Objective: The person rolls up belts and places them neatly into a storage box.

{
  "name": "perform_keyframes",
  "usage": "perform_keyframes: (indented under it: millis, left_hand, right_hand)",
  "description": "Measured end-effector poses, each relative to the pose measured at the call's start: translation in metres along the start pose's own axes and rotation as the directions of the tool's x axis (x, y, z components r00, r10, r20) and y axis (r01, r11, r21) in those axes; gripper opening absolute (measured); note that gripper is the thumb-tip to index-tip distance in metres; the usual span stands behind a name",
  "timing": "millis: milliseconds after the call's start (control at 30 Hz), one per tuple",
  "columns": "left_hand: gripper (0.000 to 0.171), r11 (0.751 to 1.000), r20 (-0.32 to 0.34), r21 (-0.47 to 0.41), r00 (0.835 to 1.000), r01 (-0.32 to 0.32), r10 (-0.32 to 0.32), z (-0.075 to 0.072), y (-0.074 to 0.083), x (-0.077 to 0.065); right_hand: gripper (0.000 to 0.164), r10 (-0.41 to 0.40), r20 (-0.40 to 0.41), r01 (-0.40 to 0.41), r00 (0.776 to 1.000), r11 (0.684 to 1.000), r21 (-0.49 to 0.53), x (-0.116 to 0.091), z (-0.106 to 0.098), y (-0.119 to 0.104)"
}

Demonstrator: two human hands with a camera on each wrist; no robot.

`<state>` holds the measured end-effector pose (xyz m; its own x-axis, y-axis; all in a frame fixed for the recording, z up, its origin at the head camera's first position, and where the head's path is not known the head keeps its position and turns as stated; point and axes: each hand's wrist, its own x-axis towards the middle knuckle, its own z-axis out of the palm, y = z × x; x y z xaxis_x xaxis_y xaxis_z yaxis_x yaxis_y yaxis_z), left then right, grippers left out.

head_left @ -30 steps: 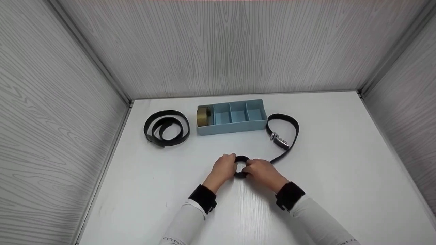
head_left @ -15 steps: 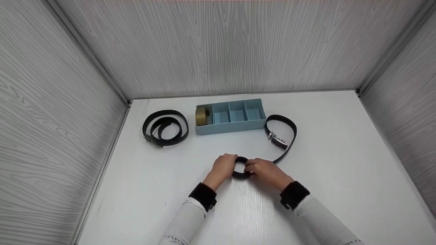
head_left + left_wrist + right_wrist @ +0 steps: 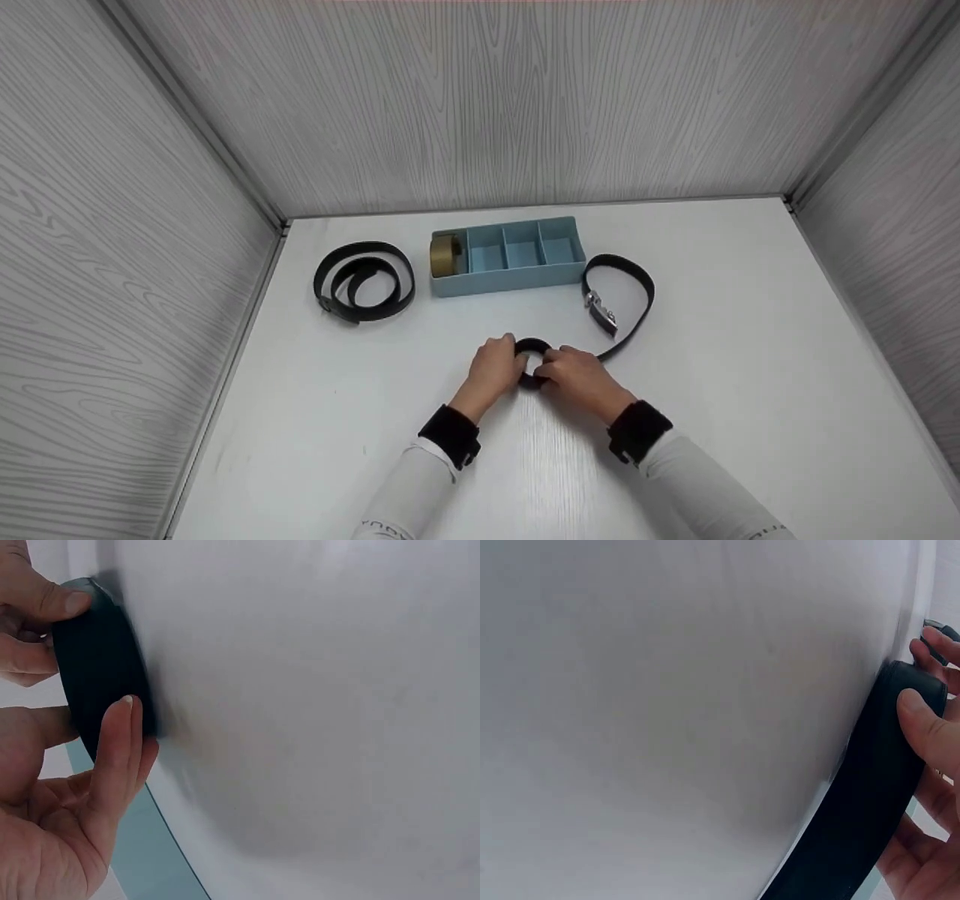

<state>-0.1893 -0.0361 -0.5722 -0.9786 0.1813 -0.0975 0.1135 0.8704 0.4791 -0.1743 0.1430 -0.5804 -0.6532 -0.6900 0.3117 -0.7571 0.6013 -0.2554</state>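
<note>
Between both hands a black belt (image 3: 534,346) is wound into a ring-shaped roll, standing on edge close over the white table. My left hand (image 3: 493,371) grips the roll's left side, its fingers along the outer face in the left wrist view, where the dark strap (image 3: 101,675) shows. Opposite it, my right hand (image 3: 583,380) pinches the roll's right side. The loose length runs out behind that hand and loops up to a silver buckle (image 3: 602,313) lying on the table. In the right wrist view the strap (image 3: 862,787) curves along beside the fingers.
A light blue box (image 3: 510,281) with several compartments stands behind the hands. Its leftmost compartment holds a gold-brown rolled strap (image 3: 443,257). At the left lies another black belt (image 3: 365,311), loosely coiled. Wood-grained walls enclose the table's back and sides.
The buckle end has swung a little to the left and turned steeper. Both hands have shifted slightly around the roll, the right one moving off and back against it.
</note>
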Motion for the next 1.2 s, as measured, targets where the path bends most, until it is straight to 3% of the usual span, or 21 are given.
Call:
perform_keyframes:
  millis: [133,267,400,533,733,833,967,1100,1200]
  left_hand:
    - [0.011,1.0,0.044,-0.002,0.999,0.013,-0.013,0.0,0.004,0.001]
    - [0.016,0.993,0.069,0.101,0.996,-0.055,0.048,0.0,0.006,0.005]
    - [0.023,0.97,0.092,0.204,0.989,-0.132,0.115,-0.001,0.005,0.007]
    - [0.021,0.953,0.084,0.242,0.983,-0.182,0.166,0.0,0.004,0.007]
    - [0.013,0.986,0.031,0.138,0.995,-0.098,0.094,0.002,0.005,0.003]
    - [0.01,0.99,0.025,0.12,0.997,-0.074,0.071,0.002,0.006,0.003]
    - [0.011,0.974,0.021,0.202,0.995,-0.104,0.102,0.001,0.004,0.002]
    - [0.015,0.943,0.004,0.298,0.988,-0.148,0.154,-0.003,-0.005,-0.001]
    - [0.018,0.924,-0.008,0.34,0.982,-0.176,0.19,-0.009,-0.013,-0.003]
  right_hand:
    - [0.012,-0.017,0.015,0.017,1.0,1.0,0.024,0.0,0.001,0.001]
    - [0.014,-0.05,0.038,0.048,0.998,0.997,0.065,-0.005,-0.002,0.007]
    - [0.022,-0.099,0.022,0.097,0.995,0.993,0.072,-0.007,-0.006,0.014]
    - [0.015,-0.116,0.021,0.115,0.993,0.993,0.04,-0.005,-0.006,0.013]
    - [0.013,-0.059,0.001,0.059,0.998,0.998,-0.002,-0.002,-0.005,0.005]
    - [0.015,-0.05,-0.002,0.05,0.999,0.999,-0.005,0.0,-0.004,0.003]
    - [0.035,-0.022,0.05,0.022,0.999,1.0,-0.016,-0.002,-0.008,0.0]
    - [0.06,0.107,0.131,-0.099,0.986,0.993,-0.067,-0.011,-0.024,0.005]
    - [0.049,0.217,0.139,-0.198,0.966,0.97,-0.141,-0.022,-0.036,0.021]
